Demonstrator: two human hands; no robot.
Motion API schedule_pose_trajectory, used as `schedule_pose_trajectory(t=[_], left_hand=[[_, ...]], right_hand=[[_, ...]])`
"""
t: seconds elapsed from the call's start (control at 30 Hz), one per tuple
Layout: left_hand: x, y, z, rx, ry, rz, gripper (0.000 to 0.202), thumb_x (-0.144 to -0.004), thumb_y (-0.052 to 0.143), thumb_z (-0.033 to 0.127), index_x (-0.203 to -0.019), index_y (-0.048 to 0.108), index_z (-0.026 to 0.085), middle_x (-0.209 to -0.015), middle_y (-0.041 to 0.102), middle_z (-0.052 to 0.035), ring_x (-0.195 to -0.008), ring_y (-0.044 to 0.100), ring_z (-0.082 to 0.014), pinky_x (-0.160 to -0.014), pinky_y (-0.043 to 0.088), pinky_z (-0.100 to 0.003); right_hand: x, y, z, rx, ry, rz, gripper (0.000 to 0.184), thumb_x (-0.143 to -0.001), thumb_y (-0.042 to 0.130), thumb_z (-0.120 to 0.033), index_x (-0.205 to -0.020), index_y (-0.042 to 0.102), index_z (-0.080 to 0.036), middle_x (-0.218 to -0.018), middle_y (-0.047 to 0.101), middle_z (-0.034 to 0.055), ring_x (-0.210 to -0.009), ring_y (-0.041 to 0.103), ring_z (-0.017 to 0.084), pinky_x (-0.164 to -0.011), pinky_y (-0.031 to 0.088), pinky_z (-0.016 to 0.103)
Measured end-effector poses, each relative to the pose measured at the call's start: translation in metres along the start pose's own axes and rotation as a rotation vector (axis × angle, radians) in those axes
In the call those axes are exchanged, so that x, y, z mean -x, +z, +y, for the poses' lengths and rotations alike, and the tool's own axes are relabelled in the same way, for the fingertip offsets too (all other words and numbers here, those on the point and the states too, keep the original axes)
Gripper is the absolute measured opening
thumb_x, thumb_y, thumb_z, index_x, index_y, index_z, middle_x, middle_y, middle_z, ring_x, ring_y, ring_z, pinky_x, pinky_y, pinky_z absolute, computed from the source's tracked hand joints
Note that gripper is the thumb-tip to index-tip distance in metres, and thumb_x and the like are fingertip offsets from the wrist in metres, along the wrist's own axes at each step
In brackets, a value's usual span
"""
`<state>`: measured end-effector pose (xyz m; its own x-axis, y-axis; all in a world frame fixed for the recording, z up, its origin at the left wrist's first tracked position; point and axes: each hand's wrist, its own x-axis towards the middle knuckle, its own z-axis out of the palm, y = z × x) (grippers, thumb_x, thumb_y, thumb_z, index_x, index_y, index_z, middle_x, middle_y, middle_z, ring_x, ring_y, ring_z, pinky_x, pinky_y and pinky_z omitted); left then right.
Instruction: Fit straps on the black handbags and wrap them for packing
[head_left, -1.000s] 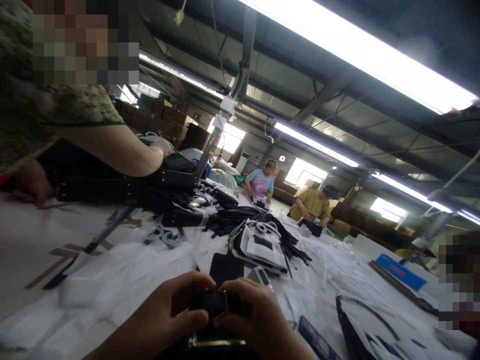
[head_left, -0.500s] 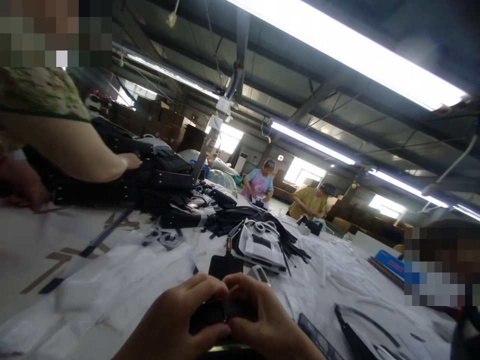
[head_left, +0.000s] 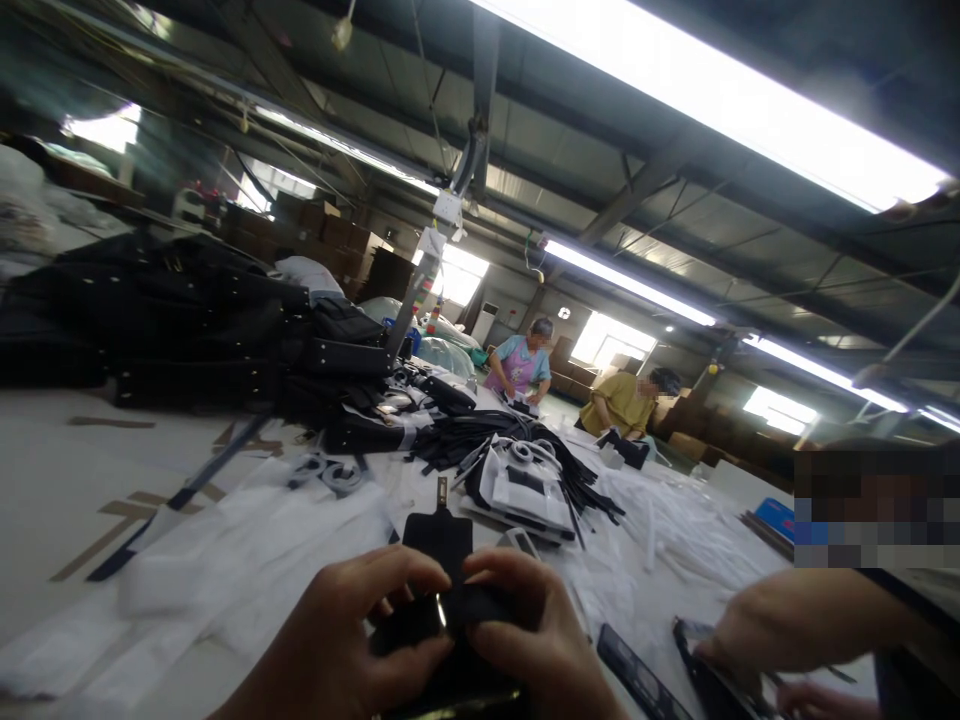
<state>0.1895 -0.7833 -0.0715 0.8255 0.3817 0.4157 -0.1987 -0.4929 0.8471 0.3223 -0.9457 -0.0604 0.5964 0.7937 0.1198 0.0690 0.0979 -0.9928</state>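
Observation:
My left hand [head_left: 352, 635] and my right hand [head_left: 532, 625] are close together at the bottom centre. Both grip a dark bag-like piece [head_left: 450, 670], thumbs toward me and fingers on the far side. Between the fingertips a small metal fitting [head_left: 441, 610] glints. A gold-coloured strip [head_left: 469, 706] shows along the piece's near edge. Just beyond the fingers a flat black tag [head_left: 439, 540] with a metal-ended tab points away from me; whether it joins the held piece is hidden. Much of the piece lies in shadow.
Black bags [head_left: 180, 320] are heaped at the left. A bundle of black straps [head_left: 487, 435] lies behind a white-wrapped stack [head_left: 525, 490]. A dark phone-like object [head_left: 637, 670] lies to my right, near a co-worker's arm [head_left: 795, 620]. Two people work farther back.
My hands have parted slightly, and the metal fitting between them shows more. The co-worker at the left has left the view. At the right, a co-worker's hands now reach onto the black curved piece.

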Motion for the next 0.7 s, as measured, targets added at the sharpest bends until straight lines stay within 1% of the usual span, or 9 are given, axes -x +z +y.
schedule_pose_trajectory(t=[0.1,0.17,0.27,0.4,0.47,0.53,0.6,0.63,0.7], left_hand=[[0.003,0.001,-0.006,0.018,-0.031,0.058,0.022,-0.067,0.074,0.019,-0.088,0.075,0.027,-0.070,0.072,0.0062,-0.063,0.066,-0.0146,-0.061,0.050,-0.021],[0.005,0.002,-0.010,0.024,-0.044,0.083,0.021,-0.067,0.074,0.021,-0.088,0.075,0.027,-0.069,0.072,0.0058,-0.063,0.066,-0.0150,-0.061,0.052,-0.022],[0.006,0.003,-0.012,0.037,-0.040,0.080,0.021,-0.068,0.075,0.022,-0.088,0.076,0.028,-0.074,0.074,0.0048,-0.067,0.067,-0.0160,-0.063,0.053,-0.022],[0.006,0.002,-0.012,0.025,-0.042,0.069,0.021,-0.068,0.074,0.022,-0.088,0.076,0.027,-0.073,0.073,0.0045,-0.068,0.067,-0.0164,-0.065,0.053,-0.023],[0.006,0.001,-0.012,0.022,-0.049,0.067,0.021,-0.068,0.075,0.022,-0.089,0.076,0.026,-0.072,0.072,0.0045,-0.067,0.067,-0.0163,-0.065,0.053,-0.024],[0.005,-0.001,-0.015,0.030,-0.052,0.051,0.022,-0.069,0.076,0.022,-0.091,0.076,0.026,-0.075,0.073,0.0039,-0.070,0.067,-0.0168,-0.066,0.052,-0.024],[0.004,-0.001,-0.018,0.049,-0.049,0.013,0.026,-0.070,0.078,0.021,-0.095,0.075,0.026,-0.082,0.075,0.0038,-0.074,0.068,-0.0171,-0.069,0.052,-0.024],[0.003,-0.001,-0.020,0.055,-0.043,-0.016,0.028,-0.070,0.079,0.020,-0.097,0.074,0.026,-0.084,0.075,0.0039,-0.076,0.068,-0.0171,-0.071,0.052,-0.024],[0.001,-0.001,-0.025,0.059,-0.021,-0.075,0.029,-0.071,0.081,0.021,-0.098,0.070,0.025,-0.084,0.074,0.0046,-0.076,0.067,-0.0164,-0.071,0.052,-0.024]], right_hand=[[0.001,0.005,-0.002,-0.102,-0.001,0.091,0.030,-0.060,0.090,-0.027,-0.086,0.078,-0.021,-0.073,0.068,-0.0009,-0.064,0.057,0.011,-0.059,0.043,0.020],[0.001,0.006,-0.006,-0.109,-0.004,0.123,0.024,-0.061,0.089,-0.024,-0.081,0.077,-0.020,-0.071,0.068,-0.0006,-0.062,0.056,0.011,-0.058,0.042,0.020],[0.003,0.008,-0.012,-0.090,0.037,0.130,0.022,-0.060,0.088,-0.022,-0.079,0.077,-0.019,-0.069,0.068,-0.0001,-0.061,0.056,0.011,-0.057,0.042,0.019],[0.006,0.008,-0.014,-0.172,0.059,0.219,0.024,-0.058,0.086,-0.022,-0.077,0.073,-0.019,-0.066,0.066,-0.0014,-0.057,0.055,0.011,-0.054,0.042,0.020],[0.007,0.007,-0.015,-0.144,0.034,0.255,0.023,-0.061,0.084,-0.025,-0.079,0.071,-0.020,-0.069,0.066,-0.0012,-0.058,0.056,0.012,-0.055,0.043,0.021],[0.008,0.006,-0.019,0.059,-0.041,0.247,0.020,-0.068,0.080,-0.029,-0.085,0.072,-0.021,-0.075,0.068,0.0002,-0.066,0.060,0.016,-0.060,0.047,0.024],[0.008,0.007,-0.026,0.418,-0.198,0.204,0.018,-0.078,0.071,-0.031,-0.095,0.073,-0.022,-0.092,0.071,0.0042,-0.085,0.066,0.022,-0.075,0.052,0.029],[0.008,0.008,-0.030,0.625,-0.299,0.178,0.021,-0.082,0.068,-0.030,-0.101,0.073,-0.023,-0.104,0.072,0.0065,-0.097,0.066,0.026,-0.084,0.052,0.033],[0.006,0.014,-0.036,1.007,-0.500,0.082,0.028,-0.085,0.067,-0.029,-0.112,0.070,-0.024,-0.124,0.068,0.0096,-0.116,0.061,0.031,-0.101,0.047,0.042]])
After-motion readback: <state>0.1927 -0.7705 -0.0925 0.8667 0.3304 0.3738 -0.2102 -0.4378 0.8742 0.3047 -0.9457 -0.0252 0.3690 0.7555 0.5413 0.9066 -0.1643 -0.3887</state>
